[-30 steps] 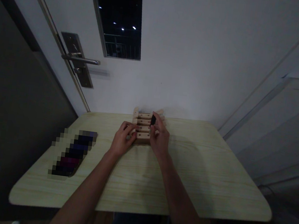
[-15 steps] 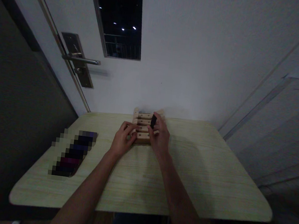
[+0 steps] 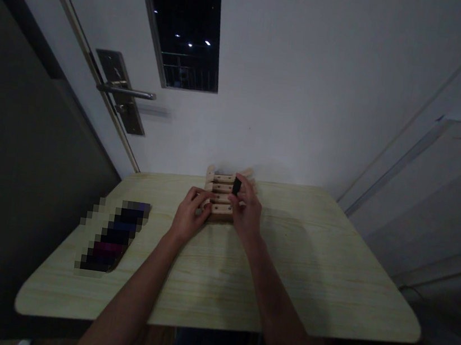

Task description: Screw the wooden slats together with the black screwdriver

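A small slatted wooden piece [image 3: 220, 209], with several pale bars and dark holes or screw heads, sits at the back middle of the table. My left hand [image 3: 191, 212] grips its left side, thumb at the near corner and fingers on the bars. Over the right part of the bars, my right hand [image 3: 247, 211] pinches a small black block-like object [image 3: 236, 186] between thumb and fingers, holding it upright. The lower end of the black object is near the bars; whether it touches them I cannot tell. My right hand hides part of the piece's right side.
The pale wood-grain table [image 3: 326, 281] stands against a white door [image 3: 292, 90] with a metal handle [image 3: 128, 93] and a dark window [image 3: 186, 25]. On the table's left lies a flat dark object [image 3: 113, 239], blurred by pixels.
Both hands keep their places and their hold. Only a very slight shift of the whole view shows.
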Action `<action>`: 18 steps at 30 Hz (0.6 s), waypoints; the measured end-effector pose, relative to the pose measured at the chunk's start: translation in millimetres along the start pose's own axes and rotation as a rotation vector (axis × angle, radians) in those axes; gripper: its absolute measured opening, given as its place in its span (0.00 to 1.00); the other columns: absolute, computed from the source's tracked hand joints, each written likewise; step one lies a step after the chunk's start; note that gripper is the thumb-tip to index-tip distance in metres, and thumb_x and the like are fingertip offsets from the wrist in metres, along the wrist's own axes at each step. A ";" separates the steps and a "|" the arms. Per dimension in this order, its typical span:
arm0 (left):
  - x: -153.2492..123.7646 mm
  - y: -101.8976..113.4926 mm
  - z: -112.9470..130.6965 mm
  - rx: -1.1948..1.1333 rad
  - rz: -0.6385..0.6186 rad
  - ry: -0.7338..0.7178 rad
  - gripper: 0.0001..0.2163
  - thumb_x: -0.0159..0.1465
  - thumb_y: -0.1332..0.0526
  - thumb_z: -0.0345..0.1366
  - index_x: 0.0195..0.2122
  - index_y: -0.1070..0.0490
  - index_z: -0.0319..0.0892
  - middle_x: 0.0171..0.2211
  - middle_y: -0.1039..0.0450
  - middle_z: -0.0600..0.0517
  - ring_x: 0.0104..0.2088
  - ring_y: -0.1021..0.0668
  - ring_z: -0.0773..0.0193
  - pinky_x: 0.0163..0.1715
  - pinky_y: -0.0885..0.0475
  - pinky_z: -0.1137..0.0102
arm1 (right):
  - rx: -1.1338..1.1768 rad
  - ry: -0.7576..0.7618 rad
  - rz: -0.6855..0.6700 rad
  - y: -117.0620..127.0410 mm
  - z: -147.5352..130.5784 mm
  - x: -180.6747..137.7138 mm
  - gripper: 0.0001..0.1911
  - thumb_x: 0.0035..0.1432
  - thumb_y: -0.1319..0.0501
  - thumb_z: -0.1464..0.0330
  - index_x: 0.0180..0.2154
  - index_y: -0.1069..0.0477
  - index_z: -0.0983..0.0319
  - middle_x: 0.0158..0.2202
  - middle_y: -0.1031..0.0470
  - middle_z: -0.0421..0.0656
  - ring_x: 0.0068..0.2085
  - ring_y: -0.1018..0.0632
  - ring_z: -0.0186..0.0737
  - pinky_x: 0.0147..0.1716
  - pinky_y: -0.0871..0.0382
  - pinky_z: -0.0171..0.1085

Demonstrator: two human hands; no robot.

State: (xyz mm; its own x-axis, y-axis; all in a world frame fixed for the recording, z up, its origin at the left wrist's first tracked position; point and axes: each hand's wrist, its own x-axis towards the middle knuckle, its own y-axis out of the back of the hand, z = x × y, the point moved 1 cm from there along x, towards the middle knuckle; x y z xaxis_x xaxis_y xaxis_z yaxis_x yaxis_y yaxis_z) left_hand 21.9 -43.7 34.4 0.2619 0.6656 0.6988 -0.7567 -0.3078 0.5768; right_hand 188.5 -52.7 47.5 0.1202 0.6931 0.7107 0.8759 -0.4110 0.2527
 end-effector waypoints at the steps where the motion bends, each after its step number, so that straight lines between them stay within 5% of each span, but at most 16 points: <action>1: 0.0 0.2 0.2 -0.001 0.000 -0.003 0.11 0.62 0.44 0.29 0.45 0.30 0.43 0.40 0.35 0.50 0.38 0.28 0.65 0.39 0.29 0.69 | -0.002 -0.003 0.004 -0.3 0.7 0.1 0.22 0.62 0.45 0.63 0.57 0.40 0.55 0.52 0.28 0.44 0.47 0.23 0.42 0.39 0.25 0.38; 18: -0.6 -0.5 -2.3 0.025 0.009 -0.023 0.11 0.62 0.44 0.30 0.46 0.31 0.43 0.40 0.34 0.49 0.39 0.28 0.63 0.40 0.29 0.68 | -0.036 0.015 -0.038 2.4 -4.9 0.3 0.25 0.62 0.49 0.67 0.61 0.44 0.55 0.55 0.30 0.43 0.43 0.22 0.39 0.40 0.25 0.36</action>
State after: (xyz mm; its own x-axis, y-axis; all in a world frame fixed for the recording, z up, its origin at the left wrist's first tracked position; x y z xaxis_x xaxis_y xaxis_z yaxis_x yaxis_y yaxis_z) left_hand 20.7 -42.3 32.7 0.2696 0.6471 0.7132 -0.7439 -0.3303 0.5809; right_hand 188.3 -56.4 51.5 0.0802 0.6999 0.7098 0.8621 -0.4062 0.3032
